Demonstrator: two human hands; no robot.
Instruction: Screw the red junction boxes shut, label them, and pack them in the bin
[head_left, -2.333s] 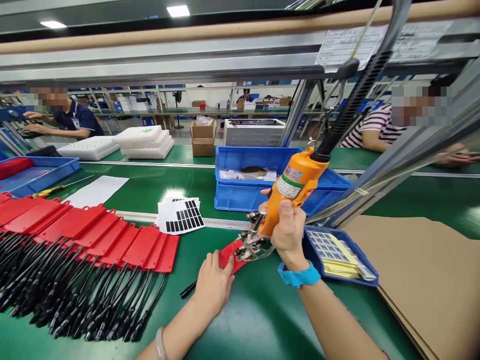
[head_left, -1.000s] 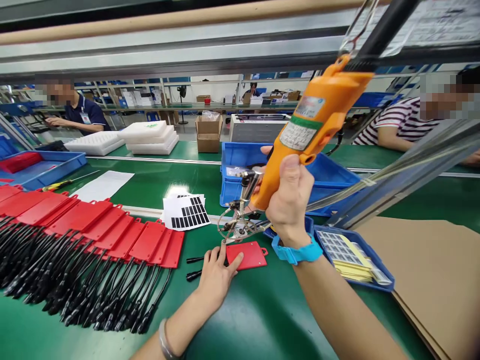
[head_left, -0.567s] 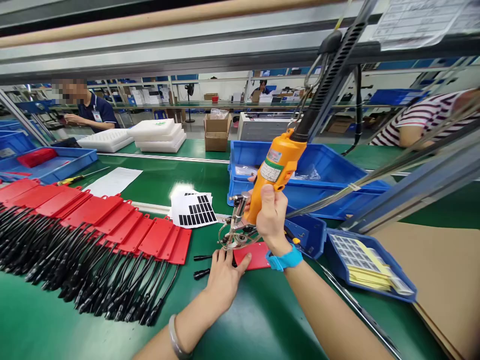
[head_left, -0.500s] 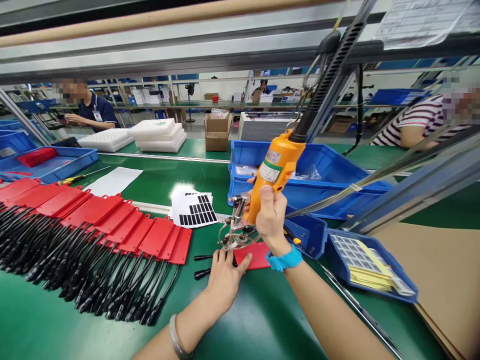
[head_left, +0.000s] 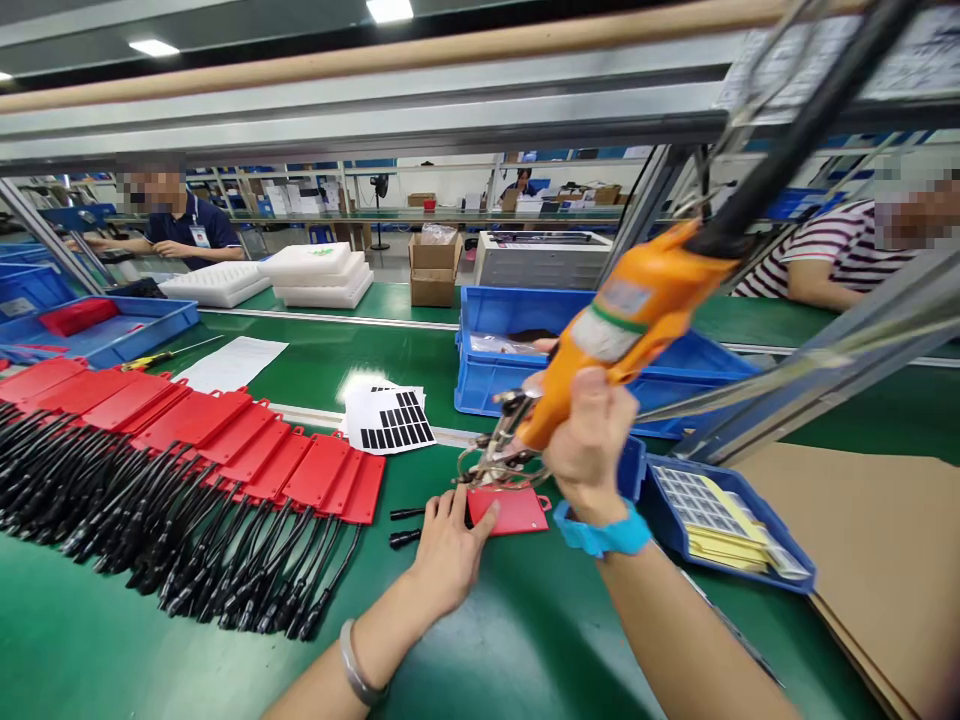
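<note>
My right hand [head_left: 596,435] is wrapped round an orange power screwdriver [head_left: 611,335], tilted up to the right and slightly blurred. Metal fittings at its lower end hang over the back edge of a red case [head_left: 510,511]. On the left end of that case lies my left hand [head_left: 448,545], its thumb spread and its fingertips over the black cables. Two black connectors [head_left: 405,538] stick out left of the fingers. A long row of red cases [head_left: 330,472] with black cables lies to the left.
Behind are a large blue bin [head_left: 487,385] and a printed label sheet [head_left: 394,420]. A small blue tray [head_left: 795,575] of labels sits right, beside cardboard [head_left: 862,530]. A metal post slants at right. Two people sit across the bench; another is farther back.
My right hand has moved right with the screwdriver, which now leans further over and uncovers the right end of the red case. My left hand has stayed nearly still.
</note>
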